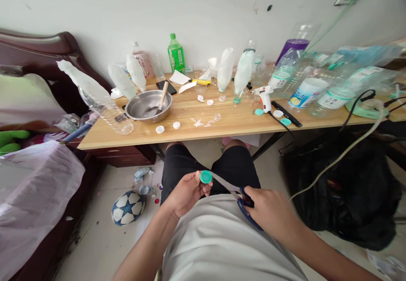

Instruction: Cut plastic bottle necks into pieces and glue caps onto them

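Note:
My left hand (187, 192) pinches a green bottle cap (206, 176) above my lap, its flat face turned up toward me. Dark-blue-handled scissors (243, 200) are gripped in my right hand (269, 209), fingers through the loops. The blades are parted, and one blade tip reaches the edge of the cap; whether it touches cannot be made out. On the table (187, 133) ahead lie white caps (160, 129), more green caps (259, 112) and small white scraps (199, 123).
A metal bowl (149, 105) with a brush (163, 97) stands left on the table. A hot glue gun (264, 97) and a black marker (287, 113) lie right, before several clear bottles (336, 95). A cable (345, 133) hangs at right; a ball (128, 208) rests on the floor.

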The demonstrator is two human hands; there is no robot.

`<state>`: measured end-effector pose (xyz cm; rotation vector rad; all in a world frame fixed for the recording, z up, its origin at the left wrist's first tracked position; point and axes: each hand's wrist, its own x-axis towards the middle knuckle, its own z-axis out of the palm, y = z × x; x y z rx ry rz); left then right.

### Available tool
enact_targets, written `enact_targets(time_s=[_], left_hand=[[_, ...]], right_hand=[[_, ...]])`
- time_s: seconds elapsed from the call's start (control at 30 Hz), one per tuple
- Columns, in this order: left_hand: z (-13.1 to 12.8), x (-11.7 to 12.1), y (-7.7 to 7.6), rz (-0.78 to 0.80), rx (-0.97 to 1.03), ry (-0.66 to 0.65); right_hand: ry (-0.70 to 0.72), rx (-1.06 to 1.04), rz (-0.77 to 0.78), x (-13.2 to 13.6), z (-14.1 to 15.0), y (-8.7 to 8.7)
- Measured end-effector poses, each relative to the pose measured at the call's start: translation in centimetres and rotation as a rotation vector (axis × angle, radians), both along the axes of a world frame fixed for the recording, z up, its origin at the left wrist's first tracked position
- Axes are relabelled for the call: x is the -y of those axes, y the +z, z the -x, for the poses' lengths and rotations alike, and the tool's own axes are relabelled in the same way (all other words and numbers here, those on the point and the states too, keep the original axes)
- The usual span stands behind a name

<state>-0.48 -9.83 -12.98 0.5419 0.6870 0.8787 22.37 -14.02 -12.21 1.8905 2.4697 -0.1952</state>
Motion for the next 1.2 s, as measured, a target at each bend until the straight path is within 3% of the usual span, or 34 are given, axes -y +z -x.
enact_targets(time_s=[0.17, 0.37, 0.57, 0.73, 0.9, 1.2], left_hand=[[0.6, -0.7, -0.3, 0.057, 0.046, -0.111], [1.0, -0.6, 0.0, 0.131, 0.085, -0.178], [0.7, 0.2, 0.7, 0.023, 0.092, -0.044], [-0.1, 0.5, -0.2, 0.005, 0.101, 0.09], [-1.0, 1.1, -1.1, -0.01, 0.075, 0.106], [-2.5, 1.4, -2.0, -0.163, -0.088, 0.202]], right_hand=[[0.028, 0.004, -0.073, 0.4, -1.1, -1.3], [0.046, -0.038, -0.086, 0.1, -1.5, -1.3], [0.009, -0.285, 0.141, -0.4, -1.6, -1.4], [-0.011, -0.382, 0.311, 0.1, -1.2, -1.0], [-0.049, -0.501, 0.465, 0.4, -0.7, -0.8], [-0.088, -0.596, 0.495, 0.4, 0.2, 0.2]])
